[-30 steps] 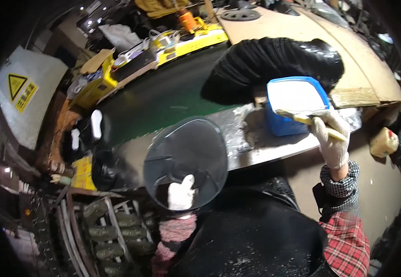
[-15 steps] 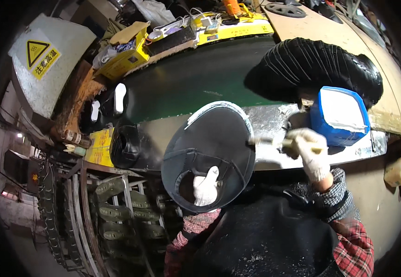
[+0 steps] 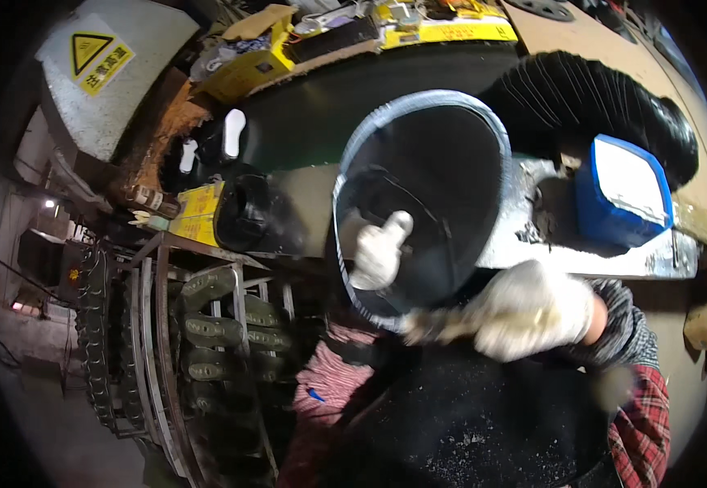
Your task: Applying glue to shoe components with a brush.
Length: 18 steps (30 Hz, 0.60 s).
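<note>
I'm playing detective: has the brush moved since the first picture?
Yes, the brush has gone from over the blue tub to its lower left in view.

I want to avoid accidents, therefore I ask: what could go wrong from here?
The pale brush in the white-gloved right hand is at the wide, black, hollow piece, close to the black, white-specked apron, which it might smear. The open, blue plastic tub of white substance stands near the silvery bench's front edge; an arm could perhaps knock it.
</note>
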Motion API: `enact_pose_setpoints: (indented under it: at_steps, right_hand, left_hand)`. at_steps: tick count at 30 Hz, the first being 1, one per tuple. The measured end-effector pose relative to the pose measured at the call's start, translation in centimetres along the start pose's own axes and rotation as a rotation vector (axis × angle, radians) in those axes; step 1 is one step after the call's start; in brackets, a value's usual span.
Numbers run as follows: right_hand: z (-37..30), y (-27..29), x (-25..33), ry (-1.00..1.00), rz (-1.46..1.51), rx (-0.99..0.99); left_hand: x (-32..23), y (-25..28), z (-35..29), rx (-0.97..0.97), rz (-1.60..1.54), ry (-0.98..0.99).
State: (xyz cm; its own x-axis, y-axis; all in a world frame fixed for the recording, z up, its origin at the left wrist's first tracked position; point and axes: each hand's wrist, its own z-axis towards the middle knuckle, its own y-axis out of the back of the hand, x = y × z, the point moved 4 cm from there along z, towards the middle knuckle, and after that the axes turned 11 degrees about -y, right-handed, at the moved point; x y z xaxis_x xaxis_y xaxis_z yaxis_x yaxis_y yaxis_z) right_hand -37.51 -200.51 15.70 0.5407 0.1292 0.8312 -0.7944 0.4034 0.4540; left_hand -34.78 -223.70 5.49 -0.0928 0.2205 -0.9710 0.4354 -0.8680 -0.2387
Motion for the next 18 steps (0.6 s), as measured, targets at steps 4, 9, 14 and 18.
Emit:
enact_pose_setpoints:
  at_steps: [4,9,14,18]
  right_hand:
    - [-6.8,2.5,-4.9,-0.582,0.063,-0.760]
    - [-5.4,1.6,-2.6,-0.206,-0.183,-0.421]
    - [-4.7,7.4,-7.1,-0.208,-0.216,-0.949]
    - [-3.3,5.5,-7.4,-0.071,-0.256,-0.599]
  left_hand:
    - [-0.1,0.3,-0.3,0.008,0.092,0.056]
    - [0.6,-1.7,-2.0,0.042,-0.019,-0.037]
    - [0.3,-3.0,-3.8,-0.010,-0.235,-0.072]
    - [-0.5,-1.6,-4.2,-0.136,-0.309,-0.114]
